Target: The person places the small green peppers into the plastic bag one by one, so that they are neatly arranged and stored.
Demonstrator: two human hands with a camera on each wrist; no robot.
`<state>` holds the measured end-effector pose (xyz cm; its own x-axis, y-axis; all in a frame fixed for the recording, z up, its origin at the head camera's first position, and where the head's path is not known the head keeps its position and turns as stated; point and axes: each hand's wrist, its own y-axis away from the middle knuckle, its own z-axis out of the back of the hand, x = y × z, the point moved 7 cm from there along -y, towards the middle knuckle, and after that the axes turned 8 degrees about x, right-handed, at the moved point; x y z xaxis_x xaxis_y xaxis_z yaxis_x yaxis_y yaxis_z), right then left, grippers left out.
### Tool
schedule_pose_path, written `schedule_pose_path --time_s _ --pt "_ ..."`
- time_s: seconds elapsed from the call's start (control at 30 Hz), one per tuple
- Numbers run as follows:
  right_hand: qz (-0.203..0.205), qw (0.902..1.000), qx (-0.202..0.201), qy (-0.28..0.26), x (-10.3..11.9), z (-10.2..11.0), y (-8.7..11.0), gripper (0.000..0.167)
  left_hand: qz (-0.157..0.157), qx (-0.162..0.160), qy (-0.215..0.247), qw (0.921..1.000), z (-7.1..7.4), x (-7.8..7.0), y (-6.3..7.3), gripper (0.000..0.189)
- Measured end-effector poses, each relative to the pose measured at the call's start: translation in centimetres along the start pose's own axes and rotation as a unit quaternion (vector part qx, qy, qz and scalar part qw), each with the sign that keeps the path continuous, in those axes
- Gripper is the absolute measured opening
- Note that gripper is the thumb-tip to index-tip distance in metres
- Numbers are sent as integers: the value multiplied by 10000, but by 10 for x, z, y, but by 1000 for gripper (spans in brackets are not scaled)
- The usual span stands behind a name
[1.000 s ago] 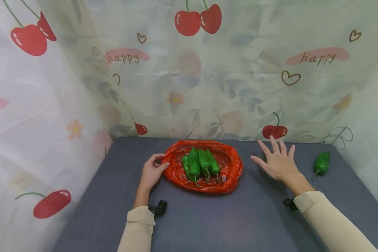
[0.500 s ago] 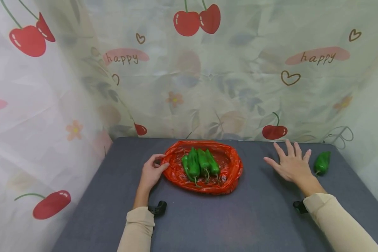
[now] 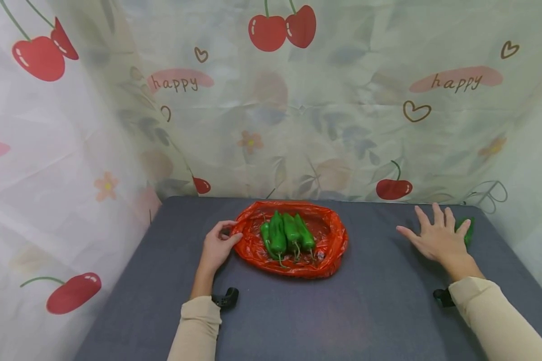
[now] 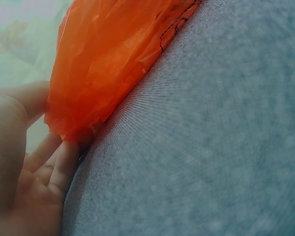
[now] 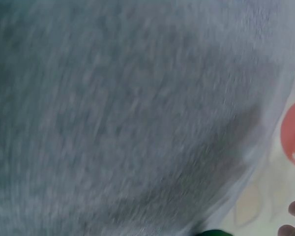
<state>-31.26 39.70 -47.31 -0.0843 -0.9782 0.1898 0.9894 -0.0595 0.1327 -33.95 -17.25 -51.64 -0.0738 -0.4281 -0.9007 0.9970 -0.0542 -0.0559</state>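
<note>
A red plastic bag [image 3: 329, 268] lies spread on the table with its mouth rolled wide. Several green peppers [image 3: 277, 236] rest side by side inside it. At the bag's left rim, my left hand [image 3: 216, 248] pinches the plastic; the left wrist view shows thumb and fingers on either side of the orange-red film [image 4: 101, 73]. Over the right part of the table, my right hand [image 3: 444, 243] hovers with fingers spread, holding nothing. It partly hides a lone green pepper [image 3: 469, 234]. Only a dark green sliver of that pepper [image 5: 214, 233] shows in the right wrist view.
A dark grey cloth [image 3: 325, 316] covers the table. Behind and at the sides hangs a pale curtain [image 3: 298, 130] printed with cherries. A thin pale wire [image 3: 492, 193] curls at the back right corner.
My right hand has moved right, fingers still spread, from beside the bag to the lone pepper, which it now partly covers. The left hand and the bag have stayed in place.
</note>
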Motion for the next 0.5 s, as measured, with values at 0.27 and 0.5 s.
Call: schedule_pose_path --time_s 0.27,0.5 --pt "-172 9998 46 -131 -21 5 3 105 0 -51 -18 10000 1 0 0 35" --pt "-374 9990 77 -246 -41 5 8 107 -1 -22 -4 10000 0 1 0 35"
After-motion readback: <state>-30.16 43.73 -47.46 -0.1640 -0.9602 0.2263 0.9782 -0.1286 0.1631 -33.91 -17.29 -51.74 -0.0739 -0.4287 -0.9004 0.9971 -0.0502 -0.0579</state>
